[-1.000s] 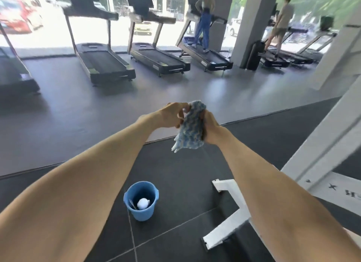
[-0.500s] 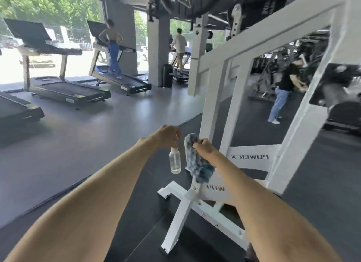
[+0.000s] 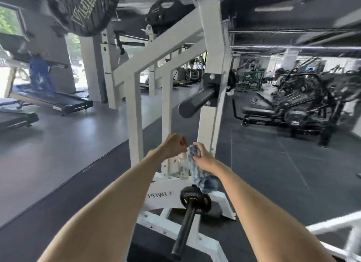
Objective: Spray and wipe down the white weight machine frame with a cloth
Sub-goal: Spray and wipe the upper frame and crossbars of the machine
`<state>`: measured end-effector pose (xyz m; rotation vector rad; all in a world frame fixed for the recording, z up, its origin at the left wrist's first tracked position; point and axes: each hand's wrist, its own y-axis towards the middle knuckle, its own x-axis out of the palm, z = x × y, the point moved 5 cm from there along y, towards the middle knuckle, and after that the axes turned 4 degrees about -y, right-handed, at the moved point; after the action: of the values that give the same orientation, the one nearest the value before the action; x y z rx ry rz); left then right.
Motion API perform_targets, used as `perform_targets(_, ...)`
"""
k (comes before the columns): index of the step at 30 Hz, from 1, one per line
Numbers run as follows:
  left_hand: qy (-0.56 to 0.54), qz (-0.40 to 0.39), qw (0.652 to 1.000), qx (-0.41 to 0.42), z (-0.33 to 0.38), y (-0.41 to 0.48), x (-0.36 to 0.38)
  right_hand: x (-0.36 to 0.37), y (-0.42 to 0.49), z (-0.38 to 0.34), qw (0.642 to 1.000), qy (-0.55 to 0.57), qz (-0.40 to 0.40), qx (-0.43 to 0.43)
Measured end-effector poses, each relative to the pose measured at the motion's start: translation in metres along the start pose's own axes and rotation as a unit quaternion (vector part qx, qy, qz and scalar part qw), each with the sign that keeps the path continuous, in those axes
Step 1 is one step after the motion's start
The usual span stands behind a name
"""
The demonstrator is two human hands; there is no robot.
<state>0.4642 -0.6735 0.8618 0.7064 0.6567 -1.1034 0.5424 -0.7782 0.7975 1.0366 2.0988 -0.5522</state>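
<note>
The white weight machine frame [image 3: 134, 113] rises straight ahead, its uprights and slanted beams filling the middle of the head view. My left hand [image 3: 172, 146] grips the top of a small clear spray bottle [image 3: 182, 167], which hangs down in front of the frame's lower post. Right beside it, my right hand [image 3: 204, 158] clutches a blue-and-white cloth [image 3: 203, 177] that dangles below the fist. Both hands are held close together, short of the frame.
A black sleeve bar [image 3: 197, 103] juts from the right upright at chest height. A lower bar with a small black plate [image 3: 195, 200] points toward me. Large black plates [image 3: 82, 9] hang overhead. Treadmills [image 3: 50, 101] stand left, dark machines [image 3: 304, 105] right.
My view has swung up and right from the floor and blue bucket to the frame, which is now much closer. The spray bottle came into view in my left hand; the cloth stays in my right.
</note>
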Motion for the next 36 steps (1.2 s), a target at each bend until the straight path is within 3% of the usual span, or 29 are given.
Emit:
perform_targets(8, -0.126, 0.04, 0.991, -0.025, 0.109, 0.075, 0.083, -0.128, -0.013, 0.105, 1.0, -0.004, 0.021, 0.006)
perform_targets(14, -0.154, 0.036, 0.987, -0.007, 0.16, 0.126, 0.106, -0.181, 0.005, 0.129, 0.998, 0.058, -0.004, -0.009)
perform_targets(17, -0.183, 0.049, 0.982, -0.02, 0.174, 0.164, 0.116, -0.203, 0.034, 0.143, 0.998, 0.041, -0.004, -0.039)
perform_targets(27, -0.23, 0.093, 0.968, -0.039, 0.208, 0.305, 0.132, -0.297, 0.148, 0.168, 0.989, -0.047, 0.102, -0.096)
perform_targets(33, -0.211, 0.068, 0.975, 0.0, 0.228, 0.362, 0.134, -0.331, 0.211, 0.176, 0.984, -0.024, 0.109, -0.137)
perform_targets(36, -0.192, 0.1, 0.976, 0.008, 0.219, 0.385, 0.131, -0.336, 0.249, 0.175, 0.979, -0.016, 0.091, -0.181)
